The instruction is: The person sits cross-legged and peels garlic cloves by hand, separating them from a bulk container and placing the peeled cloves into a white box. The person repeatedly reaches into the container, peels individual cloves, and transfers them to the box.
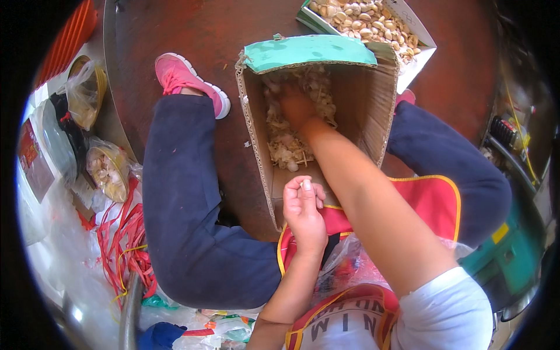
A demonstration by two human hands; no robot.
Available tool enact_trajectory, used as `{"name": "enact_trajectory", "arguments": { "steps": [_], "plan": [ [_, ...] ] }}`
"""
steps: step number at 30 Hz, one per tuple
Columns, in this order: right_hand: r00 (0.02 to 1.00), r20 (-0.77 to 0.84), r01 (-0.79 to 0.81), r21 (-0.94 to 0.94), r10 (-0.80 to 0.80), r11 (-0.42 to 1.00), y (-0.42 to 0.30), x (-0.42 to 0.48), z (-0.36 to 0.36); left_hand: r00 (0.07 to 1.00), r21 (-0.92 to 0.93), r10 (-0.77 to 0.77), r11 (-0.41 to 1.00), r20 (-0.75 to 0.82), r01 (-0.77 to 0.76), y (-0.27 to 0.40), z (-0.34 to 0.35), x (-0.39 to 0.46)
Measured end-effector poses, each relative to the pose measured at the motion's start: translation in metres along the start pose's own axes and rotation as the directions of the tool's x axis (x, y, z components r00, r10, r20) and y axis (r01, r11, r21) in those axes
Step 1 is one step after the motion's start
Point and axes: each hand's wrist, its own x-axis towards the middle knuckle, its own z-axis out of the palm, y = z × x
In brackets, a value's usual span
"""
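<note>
A tall cardboard box [372,105] stands between my legs, its far flap faced with green. In its bottom lie garlic skins [282,153], with paler lumps among them. My right hand [297,103] reaches deep inside and touches the skins; its fingers are blurred and partly hidden, so what they hold cannot be seen. Over the box's near edge, my left hand [306,205] is turned up with fingers curled. A small pale piece [302,185] shows between its thumb and forefinger.
Behind the box, a white carton [420,57] holds many garlic cloves [367,24]. To the left are a bagged tub of garlic [107,170], red plastic strips [127,236] and a metal tube [131,310]. A green plastic object [507,258] lies by my right knee.
</note>
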Motion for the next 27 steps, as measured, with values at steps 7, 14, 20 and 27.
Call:
{"name": "enact_trajectory", "arguments": {
  "steps": [7, 14, 20, 27],
  "plan": [
    [0.962, 0.052, -0.272, 0.211, 0.267, 0.939, 0.011, -0.04, 0.02, 1.0, -0.013, 0.01, 1.0, 0.013, -0.009, 0.0, -0.002, -0.001],
    [0.817, 0.122, -0.313, 0.915, 0.563, 0.256, -0.014, -0.044, 0.01, 0.999, -0.04, 0.033, 0.999, 0.035, -0.032, -0.002, -0.002, -0.001],
    [0.87, 0.392, -0.225, 0.856, 0.299, -0.466, -0.016, -0.071, -0.022, 0.998, -0.029, 0.066, 0.997, 0.024, -0.065, -0.004, -0.004, 0.0],
    [0.905, 0.36, -0.204, 0.834, 0.227, -0.512, -0.026, -0.097, -0.039, 0.997, -0.03, 0.073, 0.997, 0.011, -0.073, -0.009, -0.007, 0.004]
  ]
}}
